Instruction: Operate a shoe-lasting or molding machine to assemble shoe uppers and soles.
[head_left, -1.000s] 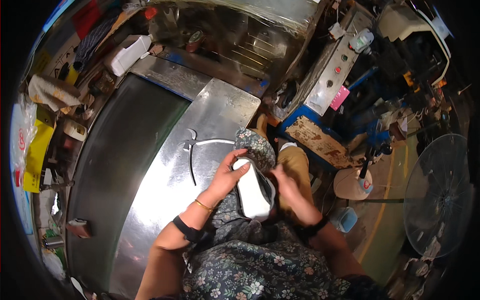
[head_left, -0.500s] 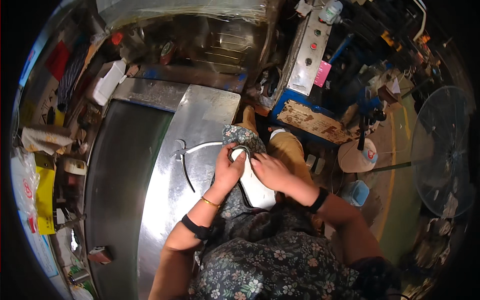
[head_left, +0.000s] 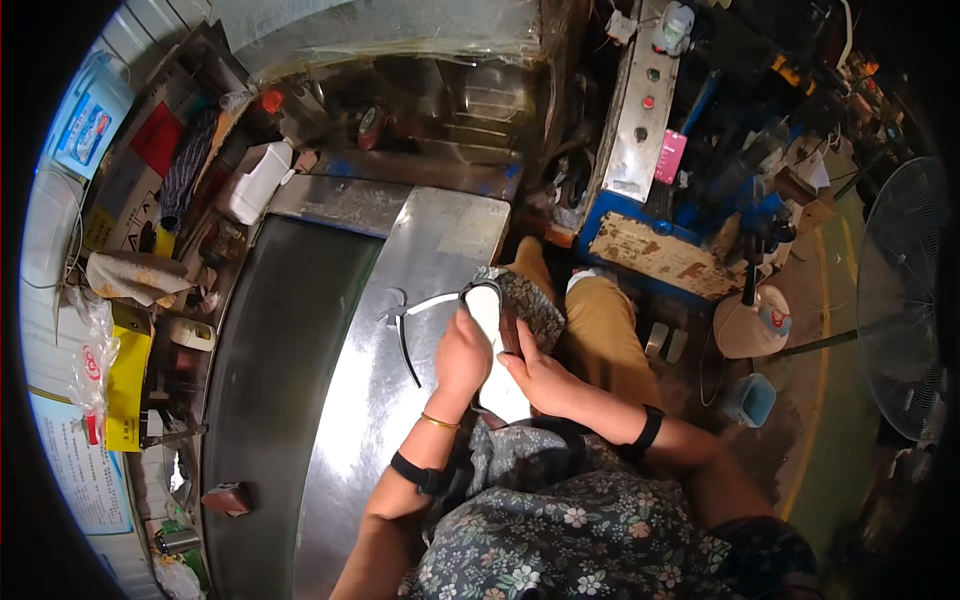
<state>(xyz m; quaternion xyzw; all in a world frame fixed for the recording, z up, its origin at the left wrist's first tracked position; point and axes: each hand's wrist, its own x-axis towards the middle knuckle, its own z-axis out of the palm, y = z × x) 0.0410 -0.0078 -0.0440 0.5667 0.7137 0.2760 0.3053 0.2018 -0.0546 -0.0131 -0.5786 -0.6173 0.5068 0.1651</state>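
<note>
Over my lap I hold a dark shoe upper with a white, sole-shaped face (head_left: 503, 393) turned up and its narrow toe pointing away from me. My left hand (head_left: 463, 355) is closed round its left edge, with the fingers mostly hidden. My right hand (head_left: 540, 378) grips the right side, thumb near the white face and fingers stretched along the dark side wall. To the left, a pair of pincers (head_left: 396, 306) lies on the metal table (head_left: 440, 240), one handle white and one dark, the white one reaching close to the shoe.
A dark conveyor belt (head_left: 280, 370) runs left of the metal table, with a small brown block (head_left: 228, 499) on it. Ahead to the right stands a machine with a button panel (head_left: 640, 110). A blue bin (head_left: 748, 400) and a large fan (head_left: 905, 300) are at the right.
My right hand has shifted down along the shoe's right side, its fingers straighter. My left hand has turned, its thumb no longer lying on the white face. The whole view has shifted slightly.
</note>
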